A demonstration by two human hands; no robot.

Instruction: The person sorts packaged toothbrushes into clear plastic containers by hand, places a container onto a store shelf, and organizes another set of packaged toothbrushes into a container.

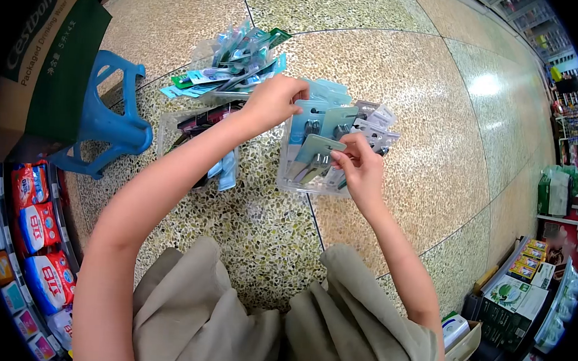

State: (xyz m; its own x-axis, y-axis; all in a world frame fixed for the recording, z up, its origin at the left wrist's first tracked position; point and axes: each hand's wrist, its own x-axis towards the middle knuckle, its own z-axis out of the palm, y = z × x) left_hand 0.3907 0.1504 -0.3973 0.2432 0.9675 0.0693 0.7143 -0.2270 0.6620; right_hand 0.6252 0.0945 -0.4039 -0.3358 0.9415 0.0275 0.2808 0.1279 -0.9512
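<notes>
A clear plastic bin on the floor holds several blister-packed toothbrushes standing upright. My left hand reaches over its far left corner, finger and thumb pinched at the upper edge of a light-blue toothbrush pack. At the bin's right side, my right hand has thumb and fingers closed on the edge of a teal toothbrush pack at the front. Lilac-grey packs lean at the right rear, partly behind my right hand. The lower ends of the packs are partly hidden in the bin.
A second clear bin with dark and blue packs sits left, partly under my left forearm. Beyond it is a heap of packaged toothbrushes. A blue stool bears a water carton. Stocked shelves line both sides.
</notes>
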